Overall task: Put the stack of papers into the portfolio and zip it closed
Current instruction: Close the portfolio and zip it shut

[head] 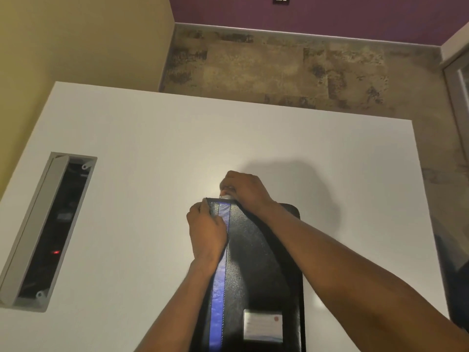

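A black portfolio [256,262] with a blue stripe along its left side lies closed on the white table [152,148], its long side running away from me. A card label [262,326] sits in a window on its cover. My left hand [206,229] presses down on the far left corner, fingers curled over the edge. At the far edge my right hand [245,189] is closed around something small and pale, apparently the zipper pull. No papers are visible.
A grey recessed cable box [48,229] with an open lid is set into the table at the left. Beyond the table's far edge lies patterned carpet [279,67]. A glass door frame [456,97] stands at the right.
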A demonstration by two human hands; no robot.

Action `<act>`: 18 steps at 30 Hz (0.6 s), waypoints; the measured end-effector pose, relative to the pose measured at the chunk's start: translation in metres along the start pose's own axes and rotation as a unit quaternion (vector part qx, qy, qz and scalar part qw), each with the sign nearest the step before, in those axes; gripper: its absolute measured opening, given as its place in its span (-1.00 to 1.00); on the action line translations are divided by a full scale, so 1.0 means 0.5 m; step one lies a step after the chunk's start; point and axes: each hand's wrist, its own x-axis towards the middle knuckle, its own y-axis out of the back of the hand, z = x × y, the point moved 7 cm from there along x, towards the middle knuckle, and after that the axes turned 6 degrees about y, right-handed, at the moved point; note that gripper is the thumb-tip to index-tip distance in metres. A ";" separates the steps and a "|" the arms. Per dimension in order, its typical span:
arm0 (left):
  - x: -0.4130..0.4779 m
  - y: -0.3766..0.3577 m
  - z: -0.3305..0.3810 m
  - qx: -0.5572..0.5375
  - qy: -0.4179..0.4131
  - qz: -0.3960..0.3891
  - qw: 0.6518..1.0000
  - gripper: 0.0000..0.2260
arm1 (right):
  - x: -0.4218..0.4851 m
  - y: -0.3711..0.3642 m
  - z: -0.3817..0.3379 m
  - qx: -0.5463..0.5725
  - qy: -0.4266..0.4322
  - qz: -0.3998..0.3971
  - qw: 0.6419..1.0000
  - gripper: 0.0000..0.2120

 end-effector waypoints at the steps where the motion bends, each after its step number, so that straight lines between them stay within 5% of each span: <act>1: 0.002 -0.001 0.002 -0.004 -0.004 -0.004 1.000 -0.61 | 0.008 -0.008 -0.006 -0.001 -0.011 -0.003 1.000 -0.89; 10: -0.004 0.007 0.006 0.003 -0.029 -0.044 0.999 -0.72 | -0.022 -0.007 0.006 -0.047 -0.113 -0.004 0.992 -0.80; 18: -0.093 0.042 0.028 -0.004 -0.115 -0.053 0.992 -0.55 | -0.199 0.057 -0.040 -0.058 -0.181 0.115 0.975 -0.47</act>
